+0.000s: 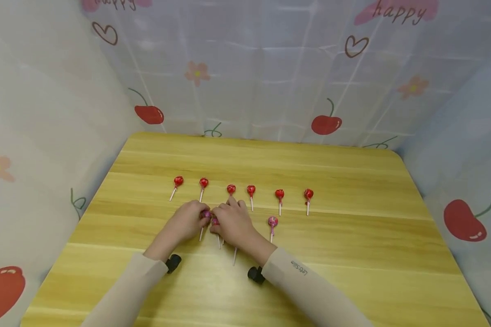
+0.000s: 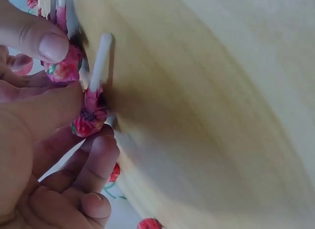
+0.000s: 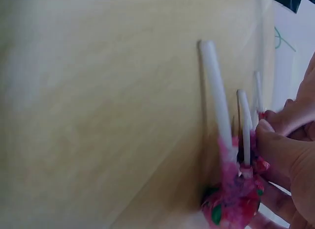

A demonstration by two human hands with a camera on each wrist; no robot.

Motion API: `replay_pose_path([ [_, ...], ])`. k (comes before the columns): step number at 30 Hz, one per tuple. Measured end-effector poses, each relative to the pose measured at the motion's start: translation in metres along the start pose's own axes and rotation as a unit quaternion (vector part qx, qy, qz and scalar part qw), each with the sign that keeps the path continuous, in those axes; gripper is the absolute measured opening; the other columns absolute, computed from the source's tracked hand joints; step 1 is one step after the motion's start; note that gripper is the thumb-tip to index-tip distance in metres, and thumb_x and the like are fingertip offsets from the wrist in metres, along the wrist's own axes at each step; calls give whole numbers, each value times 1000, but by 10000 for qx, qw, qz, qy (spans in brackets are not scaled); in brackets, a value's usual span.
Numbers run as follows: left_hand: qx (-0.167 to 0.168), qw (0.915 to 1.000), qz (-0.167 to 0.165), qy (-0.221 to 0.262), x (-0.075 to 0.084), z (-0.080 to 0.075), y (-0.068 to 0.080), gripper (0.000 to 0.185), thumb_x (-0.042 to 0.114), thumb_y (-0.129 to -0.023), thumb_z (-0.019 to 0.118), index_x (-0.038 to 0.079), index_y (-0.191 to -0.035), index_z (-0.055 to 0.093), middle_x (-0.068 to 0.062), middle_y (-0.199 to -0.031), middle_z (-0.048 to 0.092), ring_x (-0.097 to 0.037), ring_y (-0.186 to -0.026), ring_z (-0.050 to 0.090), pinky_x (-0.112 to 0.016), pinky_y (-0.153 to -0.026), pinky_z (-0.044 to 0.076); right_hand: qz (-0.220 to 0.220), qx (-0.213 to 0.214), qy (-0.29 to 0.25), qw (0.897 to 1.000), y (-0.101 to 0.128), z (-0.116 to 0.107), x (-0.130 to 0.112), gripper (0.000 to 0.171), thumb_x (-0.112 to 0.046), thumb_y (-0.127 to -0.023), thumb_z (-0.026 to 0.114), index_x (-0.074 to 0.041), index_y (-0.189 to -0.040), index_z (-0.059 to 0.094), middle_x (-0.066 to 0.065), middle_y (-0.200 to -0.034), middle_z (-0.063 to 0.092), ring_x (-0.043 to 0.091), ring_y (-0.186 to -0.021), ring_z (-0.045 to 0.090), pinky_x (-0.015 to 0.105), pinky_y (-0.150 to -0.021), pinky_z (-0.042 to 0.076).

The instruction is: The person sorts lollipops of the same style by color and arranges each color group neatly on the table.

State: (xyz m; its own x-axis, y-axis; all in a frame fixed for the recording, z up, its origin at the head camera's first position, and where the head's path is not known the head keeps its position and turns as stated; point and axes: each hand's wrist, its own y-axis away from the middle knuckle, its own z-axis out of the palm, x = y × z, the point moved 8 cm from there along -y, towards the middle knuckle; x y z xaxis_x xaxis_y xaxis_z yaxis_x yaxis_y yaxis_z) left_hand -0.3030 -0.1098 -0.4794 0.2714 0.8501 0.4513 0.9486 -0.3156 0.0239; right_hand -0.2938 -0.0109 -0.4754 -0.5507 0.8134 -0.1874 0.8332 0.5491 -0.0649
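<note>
My left hand [image 1: 189, 220] pinches a pink-wrapped lollipop [image 1: 206, 214] by its round head, its white stick pointing toward me. In the left wrist view this lollipop [image 2: 89, 118] lies between thumb and fingers, low over the table. Close beside it, my right hand [image 1: 234, 223] grips a second pink lollipop [image 1: 215, 221], with the thumb on its wrapper. A further pink lollipop [image 3: 231, 204] fills the front of the right wrist view, near the right fingers. In the head view, the right hand covers its head while a white stick [image 1: 235, 256] shows below.
Beyond the hands, several red lollipops, such as the leftmost one [image 1: 178, 180] and the rightmost one [image 1: 308, 194], lie in a row. Another pink lollipop [image 1: 273, 221] lies right of my right hand. Printed curtains [image 1: 262, 91] surround the wooden table [image 1: 352, 272].
</note>
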Motion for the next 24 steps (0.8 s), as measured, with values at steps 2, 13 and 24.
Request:
replay_pose_path([
  [2,-44,9999,2,-95,1,1,1,18,14,-92,71,2,-106,73,-12,-99,69,-26,-93,65,-44,-84,53,12,17,43,10000,1,0,2,26,-49,-86,73,-24,-93,70,-9,-87,64,17,-90,46,35,-78,33],
  [13,101,9998,-164,-17,-1,4,0,14,13,-89,75,6,-101,74,-6,-91,66,-16,-80,59,-36,-75,52,14,-69,236,9997,-1,4,4,25,-48,-87,72,-24,-83,67,-7,-88,64,17,-88,45,33,-74,33],
  [24,-97,9939,-140,1087,-18,-4,2,17,16,-90,73,7,-105,73,-2,-94,67,-12,-80,58,-29,-70,49,123,-123,-6,9998,-1,3,7,24,-48,-85,74,-24,-92,73,-7,-91,65,17,-89,46,33,-73,33],
])
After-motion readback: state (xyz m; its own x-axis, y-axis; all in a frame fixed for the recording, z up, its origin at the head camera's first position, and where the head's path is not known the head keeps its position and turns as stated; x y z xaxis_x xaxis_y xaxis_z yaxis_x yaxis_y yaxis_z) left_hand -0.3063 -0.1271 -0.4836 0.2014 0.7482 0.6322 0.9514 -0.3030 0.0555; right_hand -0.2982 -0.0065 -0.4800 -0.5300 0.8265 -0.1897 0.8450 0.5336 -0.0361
